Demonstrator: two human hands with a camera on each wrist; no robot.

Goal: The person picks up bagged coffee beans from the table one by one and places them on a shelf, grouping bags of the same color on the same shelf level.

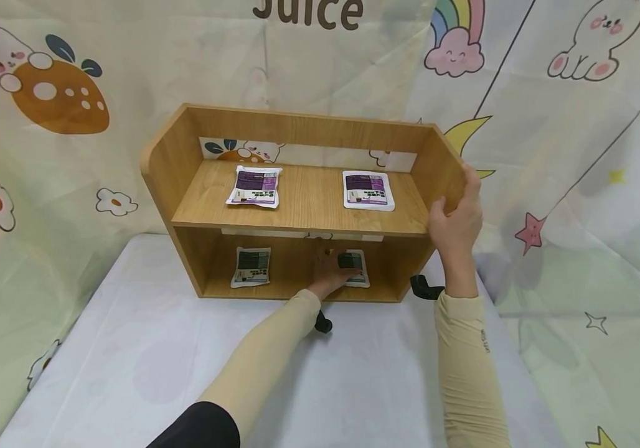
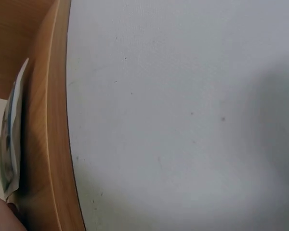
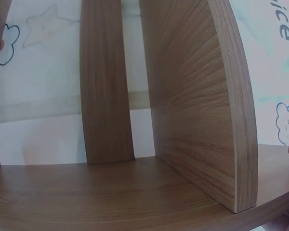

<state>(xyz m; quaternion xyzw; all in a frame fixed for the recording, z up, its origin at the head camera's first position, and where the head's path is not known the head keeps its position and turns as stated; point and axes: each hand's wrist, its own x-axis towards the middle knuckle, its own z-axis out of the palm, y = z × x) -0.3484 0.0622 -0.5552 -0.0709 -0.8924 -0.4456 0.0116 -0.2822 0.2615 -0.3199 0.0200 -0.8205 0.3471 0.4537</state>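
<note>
A two-tier wooden shelf point(image 1: 309, 202) stands on the table. My left hand point(image 1: 330, 269) reaches into its lower tier, its thumb lying across the lower right packet point(image 1: 356, 260), which has a dark green label. In the left wrist view that packet point(image 2: 12, 134) shows edge-on at the left, with parts of the fingers point(image 2: 1, 216) beside it. My right hand point(image 1: 457, 218) grips the shelf's right side panel, thumb on the inside and fingers round the outside. Another green-labelled packet point(image 1: 251, 267) lies at the lower left. Two purple-labelled packets point(image 1: 368, 191) lie on the upper tier.
A white cloth covers the table point(image 1: 185, 361) in front of the shelf. Behind it hangs a printed curtain point(image 1: 157, 62) with cartoon figures. In the right wrist view the shelf's middle board point(image 3: 197, 106) juts out close by. Black camera mounts point(image 1: 426, 288) sit at the wrists.
</note>
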